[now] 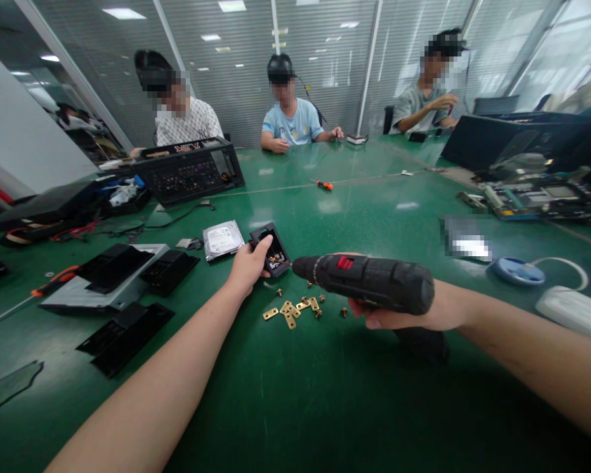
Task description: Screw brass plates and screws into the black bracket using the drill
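Note:
My left hand [250, 265] grips a small black open box [279, 246] by its near side, tilted so that the loose brass-coloured screws inside show. In my right hand [389, 318] is a black cordless drill [374, 281] with a red switch. Its chuck points left, and the tip comes close to the box's right edge; whether they touch I cannot tell. Below the box, several flat brass plates [289, 310] with holes lie on the green table [285, 394]. A few small screws [344, 312] are scattered around them. Just left of the box lies a hard drive [222, 240].
Left of my arm are a silver drive case [98, 295], black plastic panels [128, 332], an orange-handled screwdriver [54, 282] and a glass shard [12, 384]. A computer chassis [190, 171] stands beyond. Circuit boards [546, 194] lie to the right. Three people sit across the table.

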### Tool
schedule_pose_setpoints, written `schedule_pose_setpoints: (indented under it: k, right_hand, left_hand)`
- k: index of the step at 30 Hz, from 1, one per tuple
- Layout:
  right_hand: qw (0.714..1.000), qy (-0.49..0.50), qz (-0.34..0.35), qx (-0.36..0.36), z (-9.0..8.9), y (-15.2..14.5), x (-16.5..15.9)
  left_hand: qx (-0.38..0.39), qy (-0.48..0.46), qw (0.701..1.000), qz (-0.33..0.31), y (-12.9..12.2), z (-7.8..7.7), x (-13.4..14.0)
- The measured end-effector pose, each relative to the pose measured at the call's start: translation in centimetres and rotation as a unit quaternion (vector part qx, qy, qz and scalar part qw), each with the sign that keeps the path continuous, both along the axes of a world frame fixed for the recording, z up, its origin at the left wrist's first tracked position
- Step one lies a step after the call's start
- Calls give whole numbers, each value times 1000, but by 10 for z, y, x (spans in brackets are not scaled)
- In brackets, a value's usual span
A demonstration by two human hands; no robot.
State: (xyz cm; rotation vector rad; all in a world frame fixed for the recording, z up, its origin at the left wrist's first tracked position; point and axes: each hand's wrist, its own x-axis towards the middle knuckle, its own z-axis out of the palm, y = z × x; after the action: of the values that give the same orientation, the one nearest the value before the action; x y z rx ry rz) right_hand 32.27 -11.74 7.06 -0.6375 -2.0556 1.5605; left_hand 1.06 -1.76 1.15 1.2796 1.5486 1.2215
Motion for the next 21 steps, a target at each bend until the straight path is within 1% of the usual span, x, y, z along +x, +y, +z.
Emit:
schedule_pose_setpoints:
  k: [3,7,9,15,21]
  right_hand:
    - [1000,7,7,2,-2,2,0]
    - [999,31,15,34,-3,2,1]
    - [999,32,13,38,-2,1,0]
    - [1000,18,10,-12,3,-1,-1]
    - [1000,18,1,-23,2,-2,-1]
  left_hand:
    - [-1,1,1000,2,0,1,0]
    - [-2,-4,1000,5,0,0,0]
    - [-3,-6,1000,5,0,0,0]
    - [0,-2,1000,4,0,0,0]
    - [-2,-6,1000,5,-2,1,0]
